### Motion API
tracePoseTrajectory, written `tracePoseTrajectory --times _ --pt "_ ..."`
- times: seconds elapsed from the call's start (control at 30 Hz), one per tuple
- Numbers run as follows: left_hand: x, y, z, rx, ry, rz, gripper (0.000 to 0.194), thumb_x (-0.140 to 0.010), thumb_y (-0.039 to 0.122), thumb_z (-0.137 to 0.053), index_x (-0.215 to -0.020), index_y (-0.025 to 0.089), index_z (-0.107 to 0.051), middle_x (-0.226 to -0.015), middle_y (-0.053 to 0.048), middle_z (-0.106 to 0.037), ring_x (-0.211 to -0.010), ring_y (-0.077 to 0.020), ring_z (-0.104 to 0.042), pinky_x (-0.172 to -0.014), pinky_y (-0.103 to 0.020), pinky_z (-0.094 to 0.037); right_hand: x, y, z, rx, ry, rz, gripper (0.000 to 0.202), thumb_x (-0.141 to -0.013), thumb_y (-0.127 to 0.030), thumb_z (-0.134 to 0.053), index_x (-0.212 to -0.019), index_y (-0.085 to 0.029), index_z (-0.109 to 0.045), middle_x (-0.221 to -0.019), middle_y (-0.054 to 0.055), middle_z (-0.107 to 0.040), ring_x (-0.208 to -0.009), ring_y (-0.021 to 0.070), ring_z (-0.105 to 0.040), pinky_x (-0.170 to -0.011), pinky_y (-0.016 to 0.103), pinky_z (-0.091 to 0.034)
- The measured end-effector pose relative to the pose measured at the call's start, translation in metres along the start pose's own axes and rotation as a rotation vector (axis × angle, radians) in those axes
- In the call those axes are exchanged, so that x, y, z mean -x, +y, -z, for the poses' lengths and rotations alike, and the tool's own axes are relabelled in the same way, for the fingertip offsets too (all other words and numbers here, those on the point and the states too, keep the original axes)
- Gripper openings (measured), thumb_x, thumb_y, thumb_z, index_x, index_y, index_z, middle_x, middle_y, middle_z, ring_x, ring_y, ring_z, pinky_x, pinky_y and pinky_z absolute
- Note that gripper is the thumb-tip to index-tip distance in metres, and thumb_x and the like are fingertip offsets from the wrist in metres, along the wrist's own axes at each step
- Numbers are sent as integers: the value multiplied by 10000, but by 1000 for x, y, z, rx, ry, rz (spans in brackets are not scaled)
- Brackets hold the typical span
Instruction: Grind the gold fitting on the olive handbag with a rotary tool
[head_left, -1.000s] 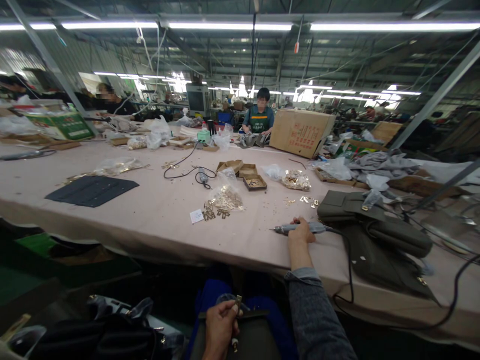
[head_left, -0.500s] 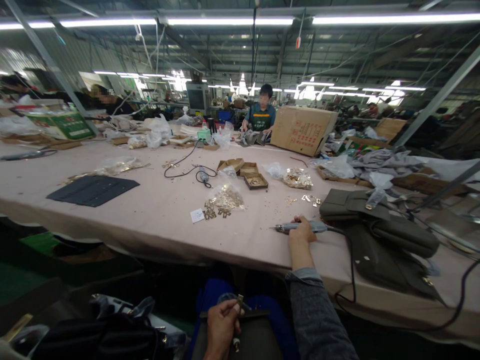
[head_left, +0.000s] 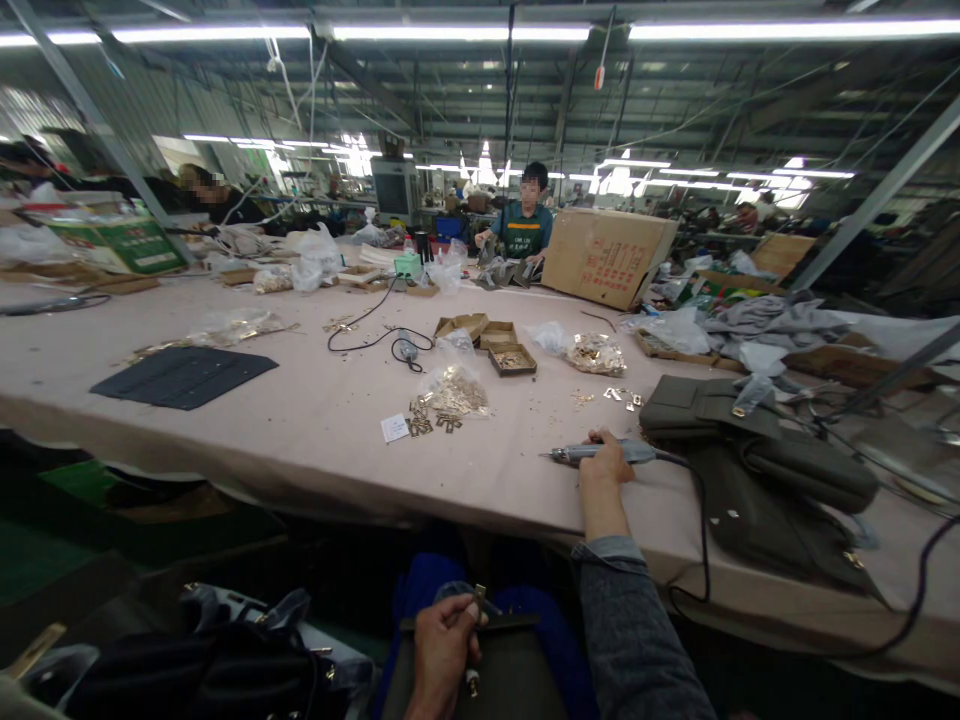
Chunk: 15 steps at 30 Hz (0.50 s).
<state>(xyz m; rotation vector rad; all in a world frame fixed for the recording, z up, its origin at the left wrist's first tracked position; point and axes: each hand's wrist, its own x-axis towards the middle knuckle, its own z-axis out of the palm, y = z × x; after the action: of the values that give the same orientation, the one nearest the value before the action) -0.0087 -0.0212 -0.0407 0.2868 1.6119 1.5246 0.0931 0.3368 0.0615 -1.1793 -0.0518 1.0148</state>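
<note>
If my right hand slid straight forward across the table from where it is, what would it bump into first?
Your right hand would likely meet the loose metal pieces, short of the clear bag, unless it's raised enough to pass over.

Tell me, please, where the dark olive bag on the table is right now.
In the head view, the dark olive bag lies on the table, right of centre, just right of the right hand and its grey tool.
</note>
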Motion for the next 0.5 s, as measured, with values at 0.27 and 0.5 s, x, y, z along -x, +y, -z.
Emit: tracePoseTrajectory --times 0.27,0.5 --pt "-2 -1 3 10 -8 26 585 -603 621 -839 -806 78 -761 -614 -116 -693 -366 -112 -494 -371 -218 -402 -1 1 1 -7 8 -17 353 -729 -114 -767 -849 -175 -441 -766 53 -678 -653 177 -658 -395 221 -521" --pt "1 1 2 46 -10 48 582 -604 582 -838 -856 64 -758 -630 -109 -694 -381 -116 -493 -384 -235 -413 1 0 1 -4 -2 -17 394 -721 -156 -792 -837 -195 -418 -759 38 -668 -649 186 -660 -384 225 -513"
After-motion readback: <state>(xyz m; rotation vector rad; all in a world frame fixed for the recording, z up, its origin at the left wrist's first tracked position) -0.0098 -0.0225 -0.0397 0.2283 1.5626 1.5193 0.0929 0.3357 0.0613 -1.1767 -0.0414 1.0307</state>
